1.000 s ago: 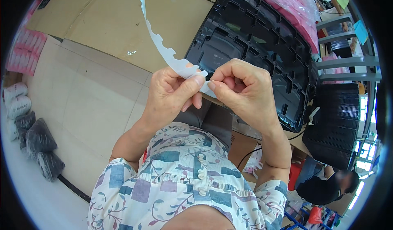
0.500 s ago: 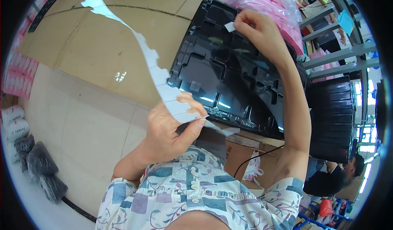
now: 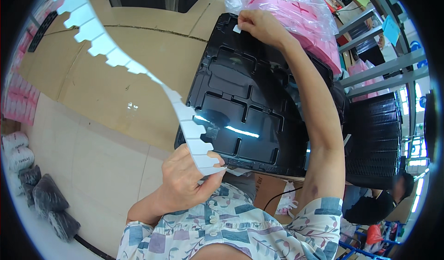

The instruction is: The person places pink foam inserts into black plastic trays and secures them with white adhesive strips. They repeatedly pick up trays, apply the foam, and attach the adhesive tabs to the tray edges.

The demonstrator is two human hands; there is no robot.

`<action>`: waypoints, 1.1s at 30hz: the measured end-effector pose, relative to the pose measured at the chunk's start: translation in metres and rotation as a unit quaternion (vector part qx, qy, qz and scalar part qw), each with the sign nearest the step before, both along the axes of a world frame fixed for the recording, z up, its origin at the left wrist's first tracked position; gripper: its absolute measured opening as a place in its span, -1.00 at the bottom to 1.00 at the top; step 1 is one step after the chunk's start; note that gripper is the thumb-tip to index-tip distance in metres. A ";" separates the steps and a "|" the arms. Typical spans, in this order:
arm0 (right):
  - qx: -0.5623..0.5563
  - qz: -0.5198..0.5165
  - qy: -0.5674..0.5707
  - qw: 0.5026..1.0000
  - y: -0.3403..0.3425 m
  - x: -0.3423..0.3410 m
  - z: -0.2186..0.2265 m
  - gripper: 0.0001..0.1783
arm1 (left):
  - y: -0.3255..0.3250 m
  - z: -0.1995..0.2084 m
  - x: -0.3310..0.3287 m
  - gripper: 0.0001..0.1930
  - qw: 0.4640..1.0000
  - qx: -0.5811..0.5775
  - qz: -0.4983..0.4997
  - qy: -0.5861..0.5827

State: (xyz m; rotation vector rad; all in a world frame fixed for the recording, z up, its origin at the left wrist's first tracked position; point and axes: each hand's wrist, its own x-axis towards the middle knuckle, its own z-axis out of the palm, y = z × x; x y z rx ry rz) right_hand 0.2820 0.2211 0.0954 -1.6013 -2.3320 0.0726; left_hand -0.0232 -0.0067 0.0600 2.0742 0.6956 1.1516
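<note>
A long white strip of notched labels curls up to the far left from my left hand. That hand is closed, pinching the strip's near end between thumb and fingers close to my body. In front of me lies a black moulded plastic tray with raised ribs and recesses. My right hand is at the tray's far left corner, fingertips closed on a small white label. The label is at the tray's surface there; whether it is stuck down I cannot tell.
Cardboard covers the surface left of the tray. Pink pieces in clear plastic sit beyond it. On the right are stacked black ridged trays, a metal rack and another person. Dark wrapped bundles lie on the floor at left.
My right hand has moved with the small label farther out and left to the tray's far corner. My left hand has come lower, still holding the strip, whose far end swings left.
</note>
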 end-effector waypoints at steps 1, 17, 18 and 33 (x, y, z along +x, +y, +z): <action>0.003 -0.013 -0.003 1.000 0.000 -0.001 -0.001 -0.79 | 0.000 0.000 0.001 -0.88 1.000 0.002 0.002 -0.003; 0.097 0.066 -0.170 0.978 0.009 -0.012 -0.005 -0.82 | -0.001 0.001 0.003 -0.89 1.000 0.009 0.018 0.004; 0.093 0.075 -0.172 0.978 0.010 -0.011 -0.005 -0.82 | -0.001 0.001 0.003 -0.89 1.000 0.010 0.020 0.007; 0.132 0.059 -0.197 0.970 0.008 -0.019 -0.009 -0.82 | 0.003 -0.006 0.001 -0.84 0.999 0.041 0.006 0.006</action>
